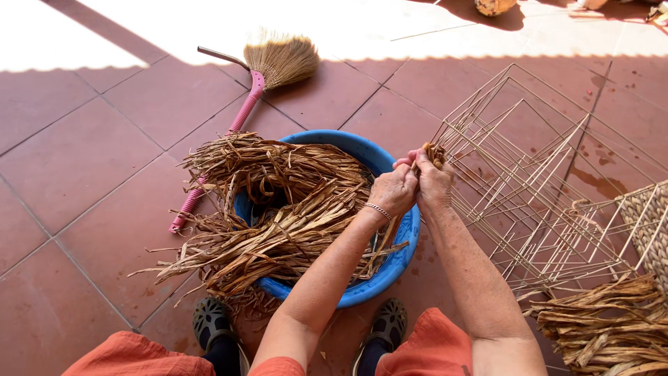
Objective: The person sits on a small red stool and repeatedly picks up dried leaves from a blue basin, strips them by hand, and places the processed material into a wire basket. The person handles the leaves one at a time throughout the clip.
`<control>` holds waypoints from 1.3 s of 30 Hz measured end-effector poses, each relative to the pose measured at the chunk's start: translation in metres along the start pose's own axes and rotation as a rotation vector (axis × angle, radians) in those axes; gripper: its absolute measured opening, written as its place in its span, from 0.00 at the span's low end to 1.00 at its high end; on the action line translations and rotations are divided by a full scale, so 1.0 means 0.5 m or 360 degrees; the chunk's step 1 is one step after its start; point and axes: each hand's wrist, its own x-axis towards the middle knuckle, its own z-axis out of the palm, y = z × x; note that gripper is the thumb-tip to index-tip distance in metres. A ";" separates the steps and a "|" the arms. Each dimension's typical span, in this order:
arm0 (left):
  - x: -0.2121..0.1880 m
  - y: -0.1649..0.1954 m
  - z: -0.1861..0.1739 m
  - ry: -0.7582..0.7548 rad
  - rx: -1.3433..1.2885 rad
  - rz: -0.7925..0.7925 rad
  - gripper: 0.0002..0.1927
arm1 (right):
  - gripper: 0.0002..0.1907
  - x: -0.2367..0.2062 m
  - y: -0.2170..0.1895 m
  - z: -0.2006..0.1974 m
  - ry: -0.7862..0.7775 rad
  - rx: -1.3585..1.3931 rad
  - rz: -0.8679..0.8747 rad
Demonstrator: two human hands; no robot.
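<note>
While clasped: hands (415,184), dried fibre strands (435,154).

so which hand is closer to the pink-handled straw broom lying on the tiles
Left. The left hand is over the blue plastic basin, on the side of the pink-handled straw broom; the right hand is pressed against it, farther away, beside the wire frames.

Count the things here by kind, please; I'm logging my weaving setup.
Blue basin: 1
Broom: 1
Wire frames: 1 stack, number unclear
Dried-leaf heaps: 2, in the basin and at right
Partly woven basket: 1
Total: 6
</note>
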 end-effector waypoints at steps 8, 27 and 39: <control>-0.073 0.001 0.063 -0.0182 -0.0098 0.0038 0.15 | 0.11 0.105 -0.013 -0.128 0.0402 0.0099 0.0085; -0.216 -0.147 0.018 -0.0400 -0.0285 0.0349 0.11 | 0.14 0.149 -0.043 -0.297 0.0845 0.0253 -0.0129; -0.403 -0.425 -0.042 -0.0569 -0.0080 0.0090 0.09 | 0.13 0.154 -0.024 -0.597 0.0641 -0.0119 -0.0217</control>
